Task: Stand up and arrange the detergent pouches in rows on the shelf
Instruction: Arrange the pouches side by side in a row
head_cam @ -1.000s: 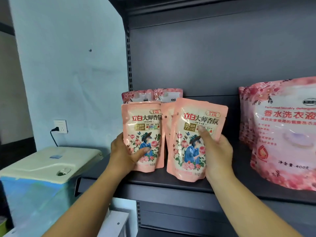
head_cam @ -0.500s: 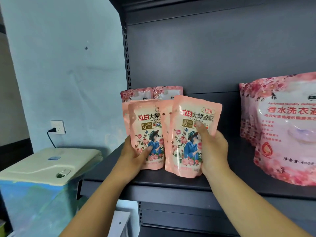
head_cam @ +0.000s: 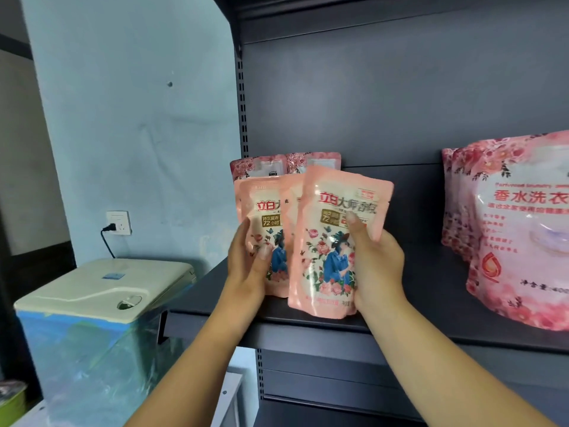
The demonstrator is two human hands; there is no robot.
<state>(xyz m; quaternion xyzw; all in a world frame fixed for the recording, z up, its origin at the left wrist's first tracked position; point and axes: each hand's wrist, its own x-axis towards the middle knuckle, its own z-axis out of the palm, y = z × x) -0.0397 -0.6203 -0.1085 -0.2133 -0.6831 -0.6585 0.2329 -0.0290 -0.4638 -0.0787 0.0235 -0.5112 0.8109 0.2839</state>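
Note:
Small pink detergent pouches stand at the left end of the dark shelf (head_cam: 400, 329). My right hand (head_cam: 374, 263) grips the front right pouch (head_cam: 326, 241), which tilts slightly and overlaps the ones behind. My left hand (head_cam: 249, 266) holds the front left pouch (head_cam: 261, 217) upright, thumb on its face. Another pink pouch (head_cam: 291, 204) shows between the two. Behind them, two rose-patterned pouches (head_cam: 286, 163) stand against the back panel, only their tops visible.
Large pink floral detergent bags (head_cam: 517, 226) stand on the right of the shelf. Bare shelf lies between them and the small pouches. Left of the shelf, a cream-lidded blue container (head_cam: 101, 291) sits below a wall socket (head_cam: 118, 222) with a plugged cable.
Both hands pushed their pouches closer together; the right pouch now overlaps the left one. The left pouch slid right and stands straighter.

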